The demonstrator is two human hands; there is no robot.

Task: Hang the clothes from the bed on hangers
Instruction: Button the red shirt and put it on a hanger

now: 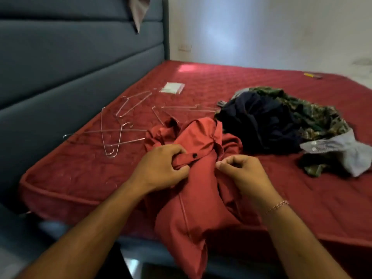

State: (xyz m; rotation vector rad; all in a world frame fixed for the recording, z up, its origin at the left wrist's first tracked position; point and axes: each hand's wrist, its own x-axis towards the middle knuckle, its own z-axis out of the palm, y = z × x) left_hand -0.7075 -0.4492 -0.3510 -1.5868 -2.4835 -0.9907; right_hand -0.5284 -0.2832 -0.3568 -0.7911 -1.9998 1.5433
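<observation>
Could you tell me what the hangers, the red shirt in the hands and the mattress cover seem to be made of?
The hangers look like thin bare metal wire: slender, silvery, with glints. The red shirt looks like smooth woven cloth with a slight sheen, soft folds and a dark button; the fibre cannot be told. The mattress cover looks like quilted fabric: stitched pattern, piped edge.

Home bedroom: red mattress (201, 81), padded blue headboard (60, 57), white wall (281, 27).

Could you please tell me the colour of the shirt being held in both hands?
Red shirt, with a dark button, seen in the head view.
</observation>
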